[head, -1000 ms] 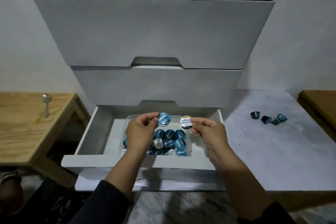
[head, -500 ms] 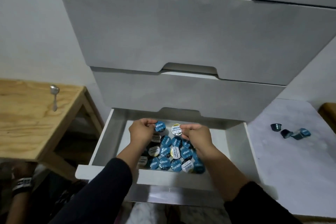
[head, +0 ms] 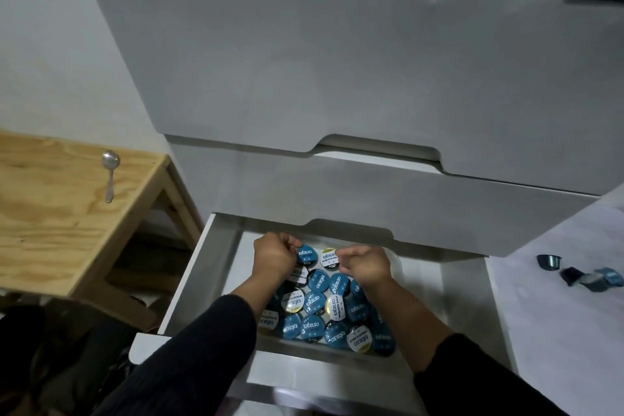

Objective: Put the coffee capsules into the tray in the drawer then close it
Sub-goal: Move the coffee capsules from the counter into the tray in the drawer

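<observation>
Since a second ago you lowered both hands into the drawer point(head: 189, 284): left hand point(head: 275, 255) pinched a blue capsule point(head: 306, 255), right hand point(head: 366, 263) a white-lidded capsule point(head: 329, 258), over the tray's far end. Next up, I'd guess: release both, then fetch the loose capsules point(head: 587, 277) on the desk point(head: 557, 331).

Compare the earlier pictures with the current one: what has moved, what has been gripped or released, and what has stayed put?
Both hands have gone down and back into the open drawer, to the far end of the tray. The left hand still pinches a blue-lidded capsule; the right hand still pinches a white-lidded capsule. Nothing was released. The loose capsules on the white surface and the spoon stayed put.
</observation>
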`<state>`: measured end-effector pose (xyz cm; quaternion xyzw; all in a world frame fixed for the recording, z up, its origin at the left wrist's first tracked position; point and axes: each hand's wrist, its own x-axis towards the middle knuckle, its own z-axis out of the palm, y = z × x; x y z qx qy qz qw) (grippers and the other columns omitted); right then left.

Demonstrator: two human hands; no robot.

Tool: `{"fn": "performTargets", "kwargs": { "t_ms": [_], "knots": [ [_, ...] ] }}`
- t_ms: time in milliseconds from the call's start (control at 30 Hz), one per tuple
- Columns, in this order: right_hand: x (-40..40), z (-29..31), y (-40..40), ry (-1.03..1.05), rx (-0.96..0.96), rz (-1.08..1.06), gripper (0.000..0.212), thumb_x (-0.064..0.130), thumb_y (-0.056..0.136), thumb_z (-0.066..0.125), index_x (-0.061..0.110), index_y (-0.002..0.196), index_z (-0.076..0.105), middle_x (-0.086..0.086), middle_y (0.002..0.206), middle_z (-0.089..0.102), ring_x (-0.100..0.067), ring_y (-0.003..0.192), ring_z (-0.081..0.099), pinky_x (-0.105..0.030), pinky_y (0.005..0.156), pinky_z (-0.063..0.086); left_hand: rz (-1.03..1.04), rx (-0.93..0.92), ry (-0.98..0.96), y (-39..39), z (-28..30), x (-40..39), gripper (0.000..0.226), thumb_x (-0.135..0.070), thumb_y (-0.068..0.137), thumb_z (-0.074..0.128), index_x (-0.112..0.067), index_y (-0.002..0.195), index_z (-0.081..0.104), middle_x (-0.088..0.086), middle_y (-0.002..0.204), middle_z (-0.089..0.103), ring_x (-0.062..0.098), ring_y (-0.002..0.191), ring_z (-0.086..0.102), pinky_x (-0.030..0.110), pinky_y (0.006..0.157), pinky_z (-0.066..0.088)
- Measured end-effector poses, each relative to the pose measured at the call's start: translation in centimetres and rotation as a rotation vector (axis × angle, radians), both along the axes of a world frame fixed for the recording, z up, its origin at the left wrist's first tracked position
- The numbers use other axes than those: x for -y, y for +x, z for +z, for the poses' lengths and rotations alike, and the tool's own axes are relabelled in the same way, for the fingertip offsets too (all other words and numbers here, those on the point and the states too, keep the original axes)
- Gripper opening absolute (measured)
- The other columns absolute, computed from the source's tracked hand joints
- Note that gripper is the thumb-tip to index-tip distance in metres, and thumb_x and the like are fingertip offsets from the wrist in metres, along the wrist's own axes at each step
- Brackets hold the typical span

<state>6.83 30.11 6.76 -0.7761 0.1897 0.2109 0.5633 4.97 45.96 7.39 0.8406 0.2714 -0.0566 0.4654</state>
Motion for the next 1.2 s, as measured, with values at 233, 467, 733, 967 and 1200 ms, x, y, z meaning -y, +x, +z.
{"fn": "performTargets", "kwargs": {
  "t_ms": [233,467,733,967,1200],
  "knots": [
    [-3.0,0.4,1.2,0.041,0.013,0.098,0.015,0.006,0.083,0.065,0.018,0.078,0.071,-0.003,0.089,0.07,-0.018,0.085,0.069,-0.025,0.082,0.053,0.084,0.111,0.063,-0.4,1.7,-2.9,0.016,0.001,0.084,0.058,-0.007,0.087,0.072,0.009,0.092,0.073,0.012,0.078,0.062,0.015,0.082,0.045],
    [-3.6,-0.4,1.1,-0.043,0.031,0.169,0.018,0.011,0.081,0.068,0.026,0.072,0.068,-0.004,0.097,0.072,-0.017,0.088,0.068,-0.033,0.09,0.054,0.025,0.12,0.122,-1.7,2.3,-3.4,0.013,-0.006,0.086,0.062,-0.008,0.094,0.072,0.007,0.098,0.072,0.007,0.081,0.06,0.01,0.082,0.039],
    [-3.7,0.4,-0.4,-0.291,0.233,0.436,0.028,0.016,0.089,0.055,0.023,0.115,0.062,-0.004,0.114,0.065,-0.018,0.09,0.064,-0.026,0.077,0.053,-0.28,0.027,0.389,-3.8,3.6,-2.2,0.029,-0.018,0.093,0.047,-0.016,0.119,0.059,0.011,0.116,0.064,0.025,0.103,0.061,0.031,0.093,0.049],
    [-4.1,2.6,-3.7,-0.68,0.41,0.753,0.042,0.024,0.093,0.047,0.009,0.132,0.043,-0.012,0.136,0.046,-0.027,0.124,0.044,-0.035,0.102,0.037,-0.45,-0.045,0.637,-6.0,2.9,-0.6,0.03,-0.019,0.093,0.042,-0.009,0.119,0.05,0.01,0.121,0.056,0.025,0.112,0.052,0.033,0.086,0.046],
    [-3.3,4.6,-7.6,-0.887,0.603,0.751,0.037,0.02,0.094,0.038,0.004,0.127,0.045,-0.014,0.129,0.051,-0.026,0.12,0.043,-0.031,0.101,0.034,-0.473,-0.015,0.693,-7.8,3.6,0.7,0.036,-0.016,0.091,0.046,-0.008,0.126,0.044,0.009,0.13,0.05,0.022,0.121,0.044,0.031,0.094,0.043]
  ]
}}
